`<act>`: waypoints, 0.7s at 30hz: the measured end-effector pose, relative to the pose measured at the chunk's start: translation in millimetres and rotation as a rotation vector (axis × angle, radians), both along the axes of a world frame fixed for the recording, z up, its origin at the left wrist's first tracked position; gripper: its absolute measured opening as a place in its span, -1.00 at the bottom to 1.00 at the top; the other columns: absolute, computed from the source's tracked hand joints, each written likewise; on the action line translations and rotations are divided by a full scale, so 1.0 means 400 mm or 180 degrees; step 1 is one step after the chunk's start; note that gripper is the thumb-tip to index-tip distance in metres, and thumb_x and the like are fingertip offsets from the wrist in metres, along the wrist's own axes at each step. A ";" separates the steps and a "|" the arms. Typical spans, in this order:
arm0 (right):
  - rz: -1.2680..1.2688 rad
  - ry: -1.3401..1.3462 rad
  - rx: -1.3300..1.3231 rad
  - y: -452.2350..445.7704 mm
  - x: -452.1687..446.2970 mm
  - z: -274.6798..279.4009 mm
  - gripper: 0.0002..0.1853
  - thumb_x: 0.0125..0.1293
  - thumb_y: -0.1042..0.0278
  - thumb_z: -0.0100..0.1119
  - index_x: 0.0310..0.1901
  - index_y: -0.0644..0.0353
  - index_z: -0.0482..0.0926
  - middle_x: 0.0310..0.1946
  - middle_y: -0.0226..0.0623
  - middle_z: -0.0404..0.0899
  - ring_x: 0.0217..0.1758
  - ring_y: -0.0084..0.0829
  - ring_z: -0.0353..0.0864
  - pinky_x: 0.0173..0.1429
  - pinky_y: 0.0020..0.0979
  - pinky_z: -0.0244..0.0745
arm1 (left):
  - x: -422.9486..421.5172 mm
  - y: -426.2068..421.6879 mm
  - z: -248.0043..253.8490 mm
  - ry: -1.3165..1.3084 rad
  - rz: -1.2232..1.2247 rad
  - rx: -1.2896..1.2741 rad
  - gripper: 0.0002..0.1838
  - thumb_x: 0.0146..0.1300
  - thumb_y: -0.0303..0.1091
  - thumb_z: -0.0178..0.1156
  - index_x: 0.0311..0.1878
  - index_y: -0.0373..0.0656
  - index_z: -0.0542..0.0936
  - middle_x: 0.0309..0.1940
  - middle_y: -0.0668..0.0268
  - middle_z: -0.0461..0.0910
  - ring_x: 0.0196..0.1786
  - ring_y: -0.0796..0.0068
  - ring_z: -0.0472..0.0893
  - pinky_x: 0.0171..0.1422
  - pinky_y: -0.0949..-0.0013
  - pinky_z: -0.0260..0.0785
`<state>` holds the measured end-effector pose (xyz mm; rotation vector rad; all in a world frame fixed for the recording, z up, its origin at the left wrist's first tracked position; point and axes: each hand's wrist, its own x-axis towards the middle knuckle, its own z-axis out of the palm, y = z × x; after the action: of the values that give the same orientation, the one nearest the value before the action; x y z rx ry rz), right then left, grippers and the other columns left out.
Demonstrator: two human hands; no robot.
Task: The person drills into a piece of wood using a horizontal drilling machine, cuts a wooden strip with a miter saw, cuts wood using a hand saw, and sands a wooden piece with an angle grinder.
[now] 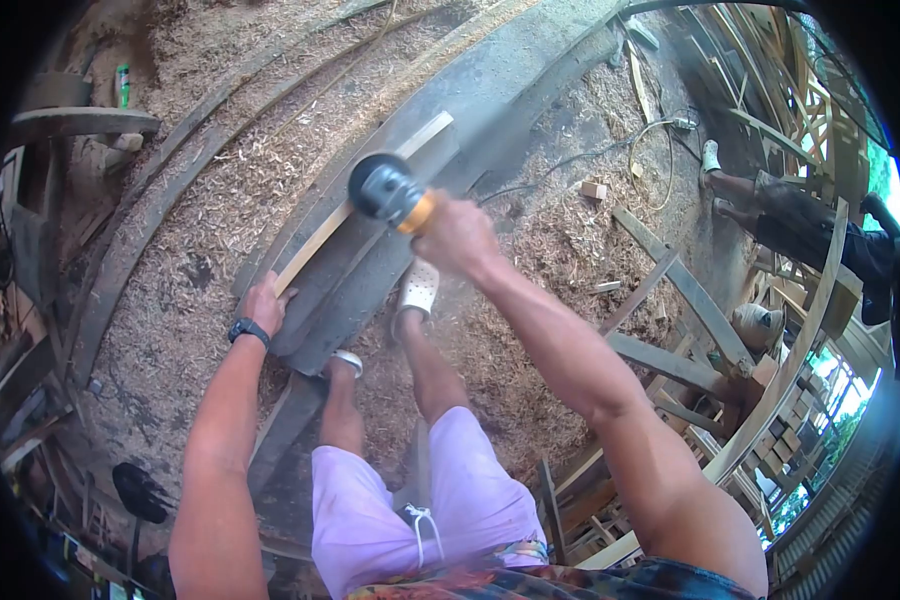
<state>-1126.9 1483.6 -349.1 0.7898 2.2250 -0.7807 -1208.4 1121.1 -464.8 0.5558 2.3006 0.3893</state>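
My right hand (pixel 457 238) is wrapped round an angle grinder (pixel 392 192) with a yellow-orange body, a grey head and a round black disc. The disc is over the middle of a narrow pale wooden strip (pixel 313 250), hiding part of it; I cannot tell if they touch. My left hand (pixel 263 302), with a dark watch on its wrist, grips the near end of that strip. Under the strip lie dark wide planks (pixel 335 305), running away from me toward the top of the view. My feet in white clogs (pixel 420 288) stand beside the planks' near end.
Wood shavings (pixel 280 145) cover the ground. Long curved boards (pixel 155 190) lie at the left. A small wood block (pixel 593 190) and cables (pixel 610 150) lie to the right. Crossed timbers (pixel 685 290) stand at right, near another person's legs (pixel 745 190). A green bottle (pixel 123 86) is at upper left.
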 end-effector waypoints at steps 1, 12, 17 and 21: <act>-0.0008 -0.0001 -0.0003 -0.027 -0.004 0.010 -0.48 0.14 0.19 0.38 0.08 0.28 0.50 -0.22 0.05 0.73 -0.13 -0.04 0.78 0.02 -0.11 0.71 | 0.001 0.004 0.005 -0.0001 -0.0008 -0.0003 -0.66 0.27 -0.25 0.40 -0.12 -0.23 0.47 -0.29 -0.20 0.64 -0.11 -0.35 0.60 -0.09 -0.19 0.42; -0.0214 -0.0037 0.0283 0.069 -0.029 0.019 -0.51 0.13 0.25 0.35 0.06 0.32 0.50 -0.15 0.16 0.71 -0.04 0.06 0.75 0.12 -0.06 0.67 | 0.000 0.011 0.016 0.0010 0.0017 -0.0030 -0.66 0.27 -0.25 0.40 -0.14 -0.25 0.47 -0.28 -0.20 0.65 -0.09 -0.35 0.60 -0.08 -0.18 0.44; -0.0683 -0.0081 0.0395 0.208 -0.027 -0.018 -0.44 0.09 0.26 0.36 0.13 0.31 0.50 -0.16 0.12 0.72 -0.04 -0.02 0.77 0.15 -0.13 0.67 | -0.003 0.013 0.018 -0.0040 0.0046 -0.0058 -0.65 0.27 -0.24 0.41 -0.11 -0.24 0.48 -0.27 -0.20 0.66 -0.08 -0.34 0.61 -0.07 -0.18 0.45; -0.0557 0.0151 0.0763 0.280 -0.055 0.008 -0.41 0.03 0.22 0.37 0.11 0.34 0.56 -0.11 0.09 0.73 -0.03 -0.08 0.77 0.18 -0.19 0.66 | -0.002 0.007 0.014 -0.0037 0.0002 -0.0041 -0.65 0.28 -0.23 0.40 -0.10 -0.24 0.48 -0.27 -0.19 0.66 -0.08 -0.34 0.62 -0.06 -0.18 0.45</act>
<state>-1148.7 1595.6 -345.9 1.1039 2.3436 -0.6252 -1209.4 1123.9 -459.3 0.5449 2.2906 0.3767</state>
